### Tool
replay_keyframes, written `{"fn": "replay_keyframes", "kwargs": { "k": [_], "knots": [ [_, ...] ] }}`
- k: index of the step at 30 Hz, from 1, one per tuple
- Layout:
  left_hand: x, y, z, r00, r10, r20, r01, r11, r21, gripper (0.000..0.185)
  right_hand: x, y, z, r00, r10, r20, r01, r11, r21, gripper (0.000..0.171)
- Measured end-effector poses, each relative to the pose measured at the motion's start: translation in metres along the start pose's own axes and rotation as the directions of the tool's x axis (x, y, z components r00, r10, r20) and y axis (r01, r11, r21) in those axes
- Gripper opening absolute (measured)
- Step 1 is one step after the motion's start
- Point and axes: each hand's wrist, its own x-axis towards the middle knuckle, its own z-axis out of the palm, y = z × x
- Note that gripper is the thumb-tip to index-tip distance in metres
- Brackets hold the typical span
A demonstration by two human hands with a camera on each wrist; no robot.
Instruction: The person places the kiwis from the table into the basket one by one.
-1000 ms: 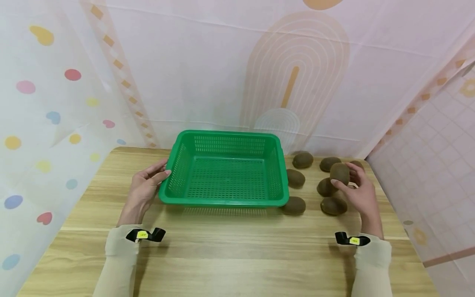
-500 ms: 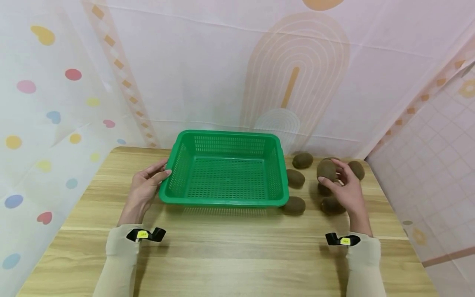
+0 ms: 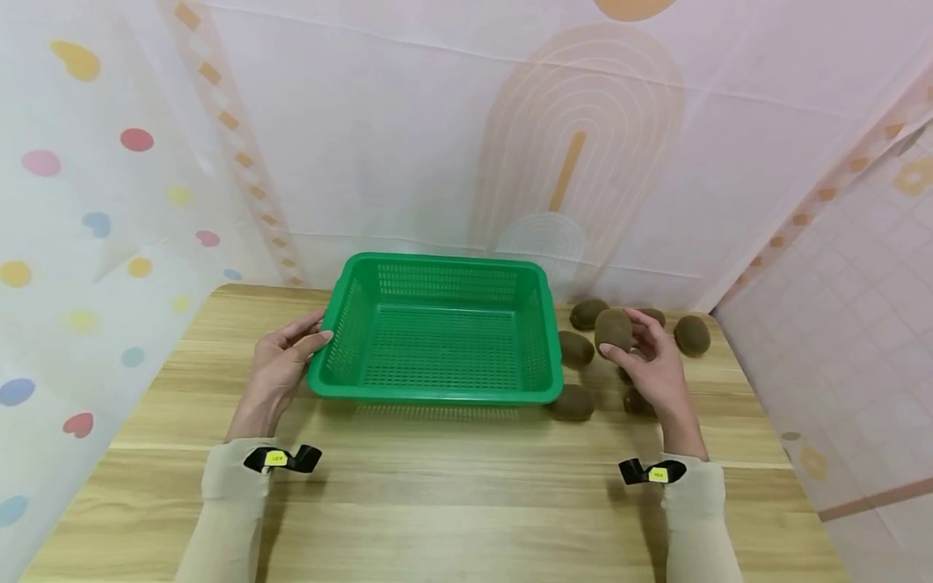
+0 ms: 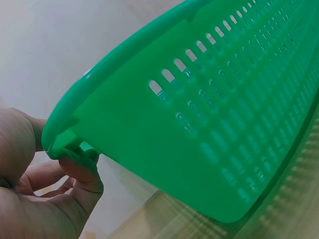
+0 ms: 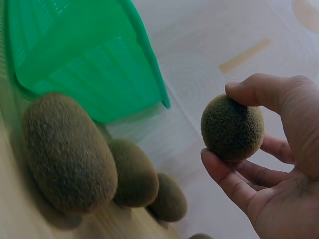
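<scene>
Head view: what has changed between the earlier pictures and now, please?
The right hand carried its held kiwi leftward, toward the green basket; nothing was let go. The left hand still grips the basket's left side, and the basket remains without fruit.

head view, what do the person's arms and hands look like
Both sleeves are plain pale beige, each bearing a black, hooked device with a yellow label too small to read. The left hand and right hand wear no gloves.
</scene>
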Motion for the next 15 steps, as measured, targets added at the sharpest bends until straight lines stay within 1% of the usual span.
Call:
{"fn": "replay_keyframes", "kwargs": {
  "k": [5, 10, 12, 15],
  "knots": [
    [0.0, 0.004, 0.002, 1.0, -0.014, 0.002, 0.014, 1.0, 0.017, 0.067, 0.0, -0.006, 0.005, 0.999, -0.044, 0.001, 0.044, 0.999, 0.016, 0.066],
    [0.0, 0.004, 0.004, 1.0, -0.016, -0.011, 0.015, 1.0, -0.002, 0.068, -0.001, -0.016, 0.011, 1.0, -0.019, 0.021, 0.018, 0.999, 0.032, 0.068],
    [-0.002, 0.004, 0.004, 1.0, -0.018, -0.017, 0.017, 1.0, -0.006, 0.066, 0.0, -0.021, 0.015, 0.999, -0.024, 0.036, 0.022, 0.999, 0.041, 0.068],
    [-0.003, 0.005, 0.001, 1.0, -0.015, -0.024, 0.015, 1.0, -0.006, 0.063, 0.003, -0.025, 0.022, 0.997, -0.054, 0.056, 0.051, 0.997, 0.059, 0.067]
  ]
}}
